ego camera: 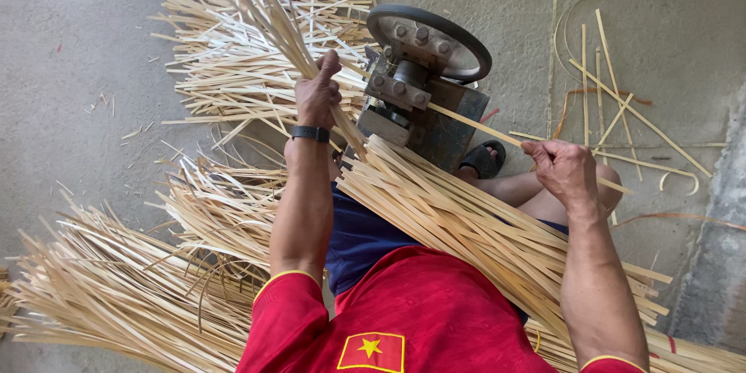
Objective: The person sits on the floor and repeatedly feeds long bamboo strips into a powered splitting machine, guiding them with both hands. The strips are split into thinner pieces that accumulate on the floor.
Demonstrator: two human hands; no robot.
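Head view, looking straight down on a person seated on a concrete floor (93, 47).

Left hand (317, 93), upper centre of the frame: fist closed around a bundle of bamboo strips (268, 12) that fans up toward the top edge. A dark wristband (310, 133) sits just below the hand.

Right hand (566, 169), right of centre: fingers curled, pinching a single strip (474, 126) that runs up-left into the small metal machine (420, 101) at centre frame. The machine carries a dark handwheel (429, 40) on top and a bolted clamp block where the strip enters.

A thick sheaf of strips (466, 225) lies across the lap, running from the machine down to the lower right corner. More strips are heaped at left and lower left (116, 287); loose slivers and curled offcuts are scattered upper right (614, 109). A sandalled foot (483, 160) rests just beside the machine's base.

Risks, as judged: the single strip is long and thin, so an off-line pull could make it bow or snap at the clamp. Raw strip edges could cut a bare palm if a strip slides through the grip. The left bundle is held near one end; strips could slip loose. The foot sits near the machine.
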